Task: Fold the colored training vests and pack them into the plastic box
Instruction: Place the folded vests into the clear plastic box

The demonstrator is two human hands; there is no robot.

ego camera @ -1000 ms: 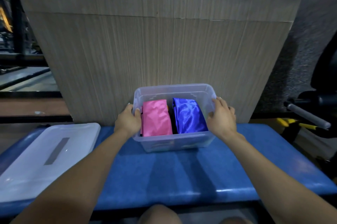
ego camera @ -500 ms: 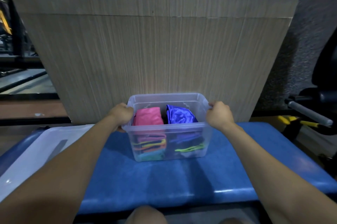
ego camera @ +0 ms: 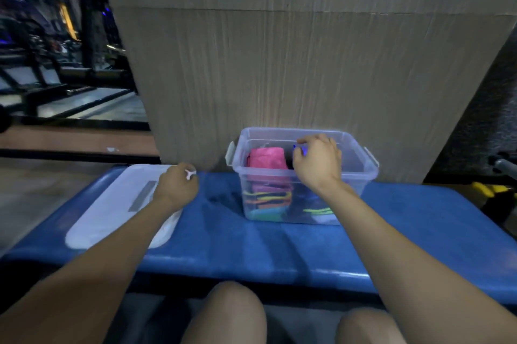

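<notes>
A clear plastic box (ego camera: 356, 176) stands on the blue padded bench (ego camera: 251, 248), against the wood-grain panel. A folded pink vest (ego camera: 267, 157) lies on top of the left stack inside, and more folded vests in several colors show through the front wall. Only a sliver of the blue vest (ego camera: 300, 151) shows past my right hand (ego camera: 319, 162), which hovers over the box's right half with loosely curled fingers. My left hand (ego camera: 176, 187) grips the far right corner of the white lid (ego camera: 112, 212), which lies flat on the bench left of the box.
The wood-grain panel (ego camera: 307, 64) rises right behind the box. Black and yellow gym equipment (ego camera: 489, 190) stands off the bench's right end. Dark machine frames (ego camera: 42, 78) fill the far left. My knees (ego camera: 232, 313) sit below the bench's front edge.
Both hands let go of the box's sides. My left hand moved left onto the lid's corner. My right hand moved in over the box's opening. The view shifted left.
</notes>
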